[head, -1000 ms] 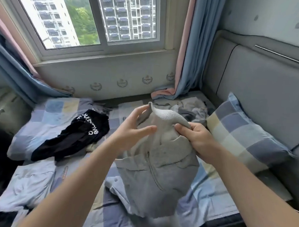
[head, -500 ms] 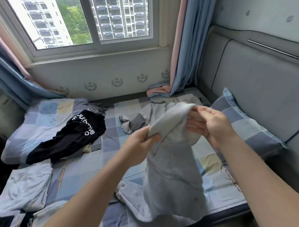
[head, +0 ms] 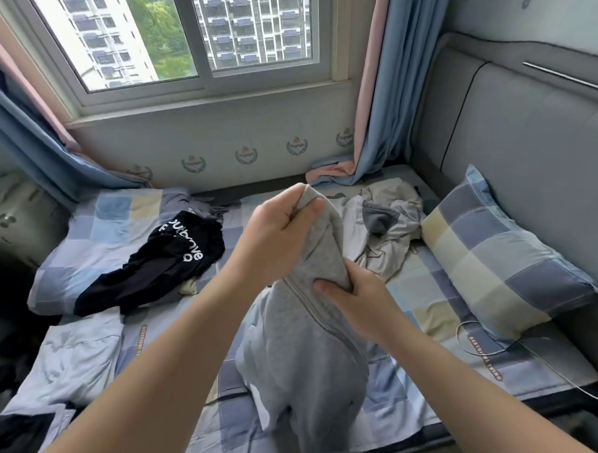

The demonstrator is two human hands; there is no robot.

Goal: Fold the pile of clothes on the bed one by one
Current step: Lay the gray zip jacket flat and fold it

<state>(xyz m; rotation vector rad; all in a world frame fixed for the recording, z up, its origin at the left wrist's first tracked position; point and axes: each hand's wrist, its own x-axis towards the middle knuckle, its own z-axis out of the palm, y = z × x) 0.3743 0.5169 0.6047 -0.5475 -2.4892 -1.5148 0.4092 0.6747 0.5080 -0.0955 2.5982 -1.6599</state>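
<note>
A grey zip-up sweatshirt (head: 305,356) hangs in the air over the bed (head: 435,300), its lower part bunched near the mattress. My left hand (head: 276,235) grips its ribbed top edge, raised highest. Below and to the right, my right hand (head: 352,297) pinches the grey fabric beside the zip. A heap of pale grey crumpled clothes (head: 386,226) lies behind, near the curtain. A black garment with white lettering (head: 159,264) lies on the left pillow.
A checked pillow (head: 501,266) leans against the padded grey headboard (head: 534,147) on the right. A light blue cloth (head: 76,357) lies at the left front. A thin white cable (head: 511,348) runs over the sheet. Window and blue curtains (head: 382,93) stand behind.
My left hand rose and now holds the sweatshirt's top edge high. My right hand dropped from beside that edge and took hold of the fabric lower down by the zip.
</note>
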